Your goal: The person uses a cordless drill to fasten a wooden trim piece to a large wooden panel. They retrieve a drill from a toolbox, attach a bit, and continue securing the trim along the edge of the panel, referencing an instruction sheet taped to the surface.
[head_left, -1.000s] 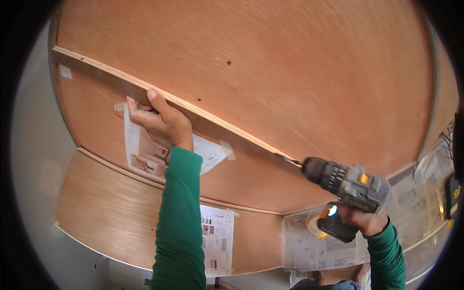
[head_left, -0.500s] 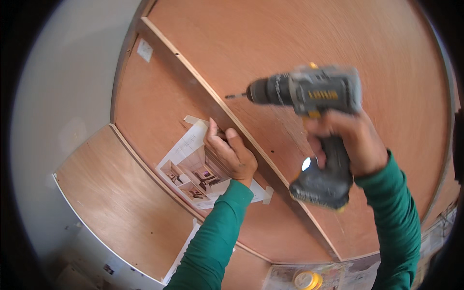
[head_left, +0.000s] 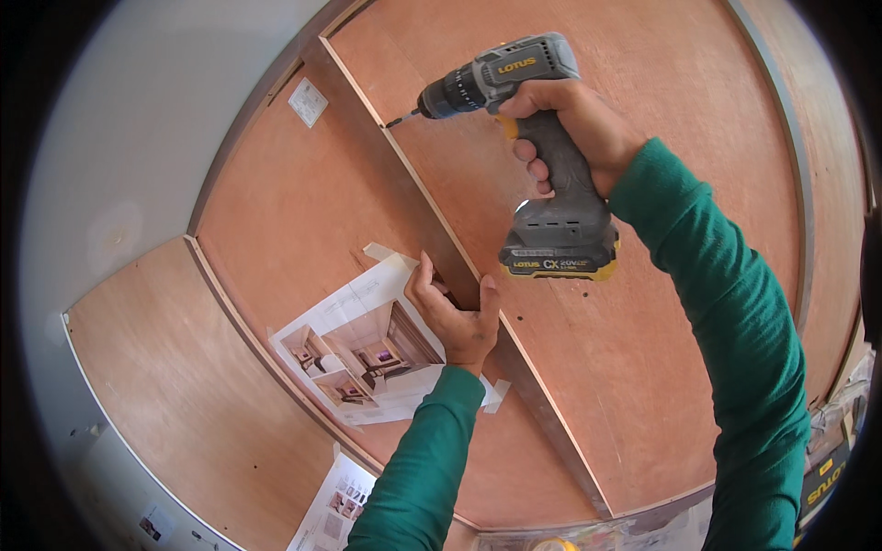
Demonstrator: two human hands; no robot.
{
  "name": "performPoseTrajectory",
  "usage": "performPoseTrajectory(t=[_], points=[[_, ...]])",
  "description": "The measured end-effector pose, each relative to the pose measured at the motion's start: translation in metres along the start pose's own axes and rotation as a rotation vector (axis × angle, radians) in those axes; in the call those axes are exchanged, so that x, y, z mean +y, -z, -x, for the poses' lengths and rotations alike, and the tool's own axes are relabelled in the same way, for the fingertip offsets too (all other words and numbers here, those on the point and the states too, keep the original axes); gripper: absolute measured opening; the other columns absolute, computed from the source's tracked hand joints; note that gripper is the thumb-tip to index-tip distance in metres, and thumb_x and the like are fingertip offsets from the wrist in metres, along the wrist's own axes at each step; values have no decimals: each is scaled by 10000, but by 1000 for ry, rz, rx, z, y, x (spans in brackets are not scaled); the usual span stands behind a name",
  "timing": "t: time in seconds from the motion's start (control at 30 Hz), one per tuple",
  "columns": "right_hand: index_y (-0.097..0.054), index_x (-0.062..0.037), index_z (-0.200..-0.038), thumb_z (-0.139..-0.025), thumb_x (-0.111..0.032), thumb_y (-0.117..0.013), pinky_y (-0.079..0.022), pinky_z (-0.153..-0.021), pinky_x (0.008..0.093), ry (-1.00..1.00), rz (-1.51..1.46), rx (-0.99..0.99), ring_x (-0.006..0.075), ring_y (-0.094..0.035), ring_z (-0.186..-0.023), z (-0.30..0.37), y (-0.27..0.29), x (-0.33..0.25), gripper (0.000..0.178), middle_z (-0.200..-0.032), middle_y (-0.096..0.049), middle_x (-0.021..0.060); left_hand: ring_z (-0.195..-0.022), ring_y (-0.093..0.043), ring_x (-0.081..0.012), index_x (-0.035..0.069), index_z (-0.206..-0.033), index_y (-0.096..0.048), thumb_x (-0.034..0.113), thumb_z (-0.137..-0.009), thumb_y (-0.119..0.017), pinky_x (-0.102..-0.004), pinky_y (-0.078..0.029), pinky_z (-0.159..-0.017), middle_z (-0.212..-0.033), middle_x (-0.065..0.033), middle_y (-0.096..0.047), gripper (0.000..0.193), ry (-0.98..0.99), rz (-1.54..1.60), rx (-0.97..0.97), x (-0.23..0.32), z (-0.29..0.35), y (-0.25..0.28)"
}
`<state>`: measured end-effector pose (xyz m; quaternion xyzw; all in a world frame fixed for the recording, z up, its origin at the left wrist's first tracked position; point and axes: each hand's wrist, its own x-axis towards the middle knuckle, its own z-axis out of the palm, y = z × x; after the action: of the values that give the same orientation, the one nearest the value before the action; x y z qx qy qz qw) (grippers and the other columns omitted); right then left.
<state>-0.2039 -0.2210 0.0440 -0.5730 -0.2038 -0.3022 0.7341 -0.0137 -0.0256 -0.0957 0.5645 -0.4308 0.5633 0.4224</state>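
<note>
My right hand [head_left: 583, 129] is wrapped round the handle of a grey and black cordless drill [head_left: 528, 69] with yellow trim. Its bit [head_left: 401, 119] points left, and the tip meets the narrow edge of a long wooden divider board [head_left: 418, 188] at a dark spot. Lower down the same board, my left hand [head_left: 457, 321] grips it with curled fingers on the face and the thumb by the edge. Behind that hand, a paper sheet with interior pictures [head_left: 367, 349] is taped to the reddish plywood panel [head_left: 276, 202].
A small white label [head_left: 307, 102] sticks to the panel near the upper end of the divider. At lower left is a paler wooden panel [head_left: 184, 367] with another printed sheet [head_left: 335, 505] by its edge. A grey wall [head_left: 119, 165] rises on the left. A yellow round object [head_left: 556, 545] shows at the bottom.
The drill in my right hand has moved up and left, and its bit has come to the divider's edge. My left hand stays on the board as the view shifts.
</note>
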Motion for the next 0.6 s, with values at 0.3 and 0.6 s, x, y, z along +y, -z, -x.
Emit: performPoseTrajectory(t=[0.3,0.6], points=[[-611,-39,-965,-840,-246,-695,-504,-510,356,17,-30,-46,144,-545,-526,-9,4,5,256,-706,-580,53,-1032,-413,-242,-99,-1499,-356,363,-799,-769,-373,-390,-930,-1213,-148,-451,935,2,-26,-11,0,0,4],[-610,-31,-944,-844,-232,-681,-488,-477,347,19,-45,-66,149,-541,-515,-6,3,7,235,-695,-568,59,-1023,-409,-246,-107,-1501,-351,372,-809,-771,-366,-383,-931,-1201,-151,-442,940,-13,-34,-17,2,-1,3]])
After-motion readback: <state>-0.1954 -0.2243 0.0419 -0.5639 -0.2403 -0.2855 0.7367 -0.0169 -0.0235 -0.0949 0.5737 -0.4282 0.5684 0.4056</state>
